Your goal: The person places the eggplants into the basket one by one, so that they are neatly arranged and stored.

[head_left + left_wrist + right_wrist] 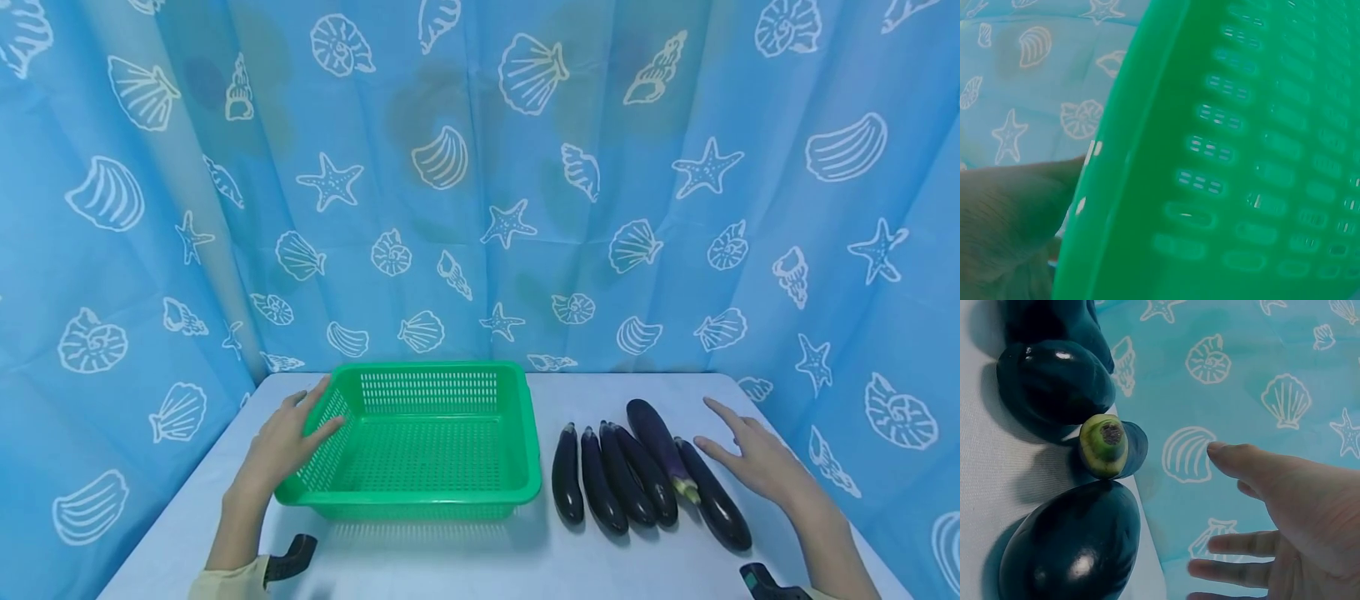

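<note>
A green plastic basket (420, 498) with slotted walls stands on the left half of the table, and nothing lies in it. My left hand (281, 443) is at its left rim, thumb and fingers spread; in the left wrist view part of that hand (1016, 212) shows beside the basket wall (1147, 144). Several dark purple eggplants lie in a loose row to the right of the basket. Nearest my right hand (763, 460) is the rightmost eggplant (716, 497). That hand hovers beside it with fingers extended, holding nothing. One eggplant (1102, 445) points its green stem end toward the right wrist camera.
A white cloth covers the table (420, 567). Behind it and along both sides hangs a blue curtain (480, 192) with white shells and starfish. A black strap device (292, 558) sits on my left wrist, another (768, 583) on my right.
</note>
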A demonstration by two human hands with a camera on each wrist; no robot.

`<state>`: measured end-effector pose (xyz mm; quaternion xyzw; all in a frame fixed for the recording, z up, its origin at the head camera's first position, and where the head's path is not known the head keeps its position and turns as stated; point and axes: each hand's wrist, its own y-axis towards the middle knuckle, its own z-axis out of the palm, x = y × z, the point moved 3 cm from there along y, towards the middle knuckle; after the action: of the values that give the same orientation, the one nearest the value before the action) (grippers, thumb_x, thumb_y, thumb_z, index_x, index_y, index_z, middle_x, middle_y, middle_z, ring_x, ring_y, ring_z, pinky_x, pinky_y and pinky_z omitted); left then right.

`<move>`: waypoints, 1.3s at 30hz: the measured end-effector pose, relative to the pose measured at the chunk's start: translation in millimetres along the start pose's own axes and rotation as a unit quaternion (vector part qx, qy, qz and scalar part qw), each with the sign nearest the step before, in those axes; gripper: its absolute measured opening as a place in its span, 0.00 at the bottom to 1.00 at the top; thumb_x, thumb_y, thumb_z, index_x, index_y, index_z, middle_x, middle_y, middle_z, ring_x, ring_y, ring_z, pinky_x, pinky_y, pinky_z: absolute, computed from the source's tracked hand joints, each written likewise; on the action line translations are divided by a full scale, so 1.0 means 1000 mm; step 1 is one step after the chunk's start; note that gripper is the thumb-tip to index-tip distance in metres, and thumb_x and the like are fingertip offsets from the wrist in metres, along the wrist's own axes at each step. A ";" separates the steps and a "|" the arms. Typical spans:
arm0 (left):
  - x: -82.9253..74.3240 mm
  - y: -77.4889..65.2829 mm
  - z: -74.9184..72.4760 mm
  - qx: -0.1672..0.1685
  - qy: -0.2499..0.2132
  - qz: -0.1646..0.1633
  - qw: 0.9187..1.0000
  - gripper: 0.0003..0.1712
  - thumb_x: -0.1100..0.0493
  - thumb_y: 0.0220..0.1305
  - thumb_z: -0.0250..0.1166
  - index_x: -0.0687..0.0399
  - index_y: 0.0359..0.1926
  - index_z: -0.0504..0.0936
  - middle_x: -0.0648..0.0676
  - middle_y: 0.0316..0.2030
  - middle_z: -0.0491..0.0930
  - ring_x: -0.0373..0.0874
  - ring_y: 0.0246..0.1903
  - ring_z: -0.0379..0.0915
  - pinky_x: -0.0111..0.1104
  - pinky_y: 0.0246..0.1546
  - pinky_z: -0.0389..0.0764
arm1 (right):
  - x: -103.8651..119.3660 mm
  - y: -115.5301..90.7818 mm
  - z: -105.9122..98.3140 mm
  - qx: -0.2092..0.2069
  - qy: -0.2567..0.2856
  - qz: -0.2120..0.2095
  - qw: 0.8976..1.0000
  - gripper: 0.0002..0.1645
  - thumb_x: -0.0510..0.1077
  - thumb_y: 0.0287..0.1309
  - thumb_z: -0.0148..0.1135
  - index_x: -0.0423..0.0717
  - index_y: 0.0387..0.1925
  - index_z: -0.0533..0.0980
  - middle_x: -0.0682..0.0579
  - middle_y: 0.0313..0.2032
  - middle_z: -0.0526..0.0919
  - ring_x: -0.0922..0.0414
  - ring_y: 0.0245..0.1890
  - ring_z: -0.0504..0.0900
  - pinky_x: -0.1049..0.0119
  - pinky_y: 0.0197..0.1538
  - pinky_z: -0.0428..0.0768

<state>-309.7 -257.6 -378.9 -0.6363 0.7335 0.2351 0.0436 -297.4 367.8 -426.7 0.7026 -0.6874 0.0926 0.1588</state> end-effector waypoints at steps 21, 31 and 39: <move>0.028 0.014 0.015 -0.062 -0.126 -0.033 0.989 0.24 0.62 0.65 0.61 0.63 0.61 0.77 0.69 0.50 0.82 0.61 0.44 0.82 0.38 0.33 0.85 | -0.003 -0.005 0.003 0.135 0.070 0.001 0.988 0.43 0.56 0.65 0.57 0.42 0.73 0.55 0.24 0.51 0.76 0.42 0.39 0.83 0.54 0.32 0.84; 0.035 0.014 0.024 -0.042 -0.198 -0.049 0.978 0.27 0.55 0.65 0.65 0.62 0.62 0.76 0.70 0.54 0.79 0.64 0.50 0.80 0.40 0.38 0.86 | -0.006 -0.008 0.009 0.178 0.104 0.017 0.978 0.44 0.53 0.62 0.62 0.41 0.72 0.57 0.29 0.48 0.79 0.44 0.40 0.84 0.54 0.32 0.85; 0.049 0.014 0.038 0.017 -0.283 -0.107 0.953 0.32 0.46 0.67 0.62 0.54 0.67 0.72 0.65 0.67 0.70 0.63 0.66 0.67 0.54 0.60 0.74 | -0.006 -0.011 0.009 0.196 0.140 0.012 0.971 0.42 0.51 0.61 0.63 0.41 0.71 0.59 0.30 0.49 0.78 0.46 0.40 0.83 0.54 0.31 0.86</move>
<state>-340.9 -286.1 -425.9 -0.6174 0.6230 0.3870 0.2846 -287.5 370.0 -438.1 0.6921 -0.6349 0.3246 0.1116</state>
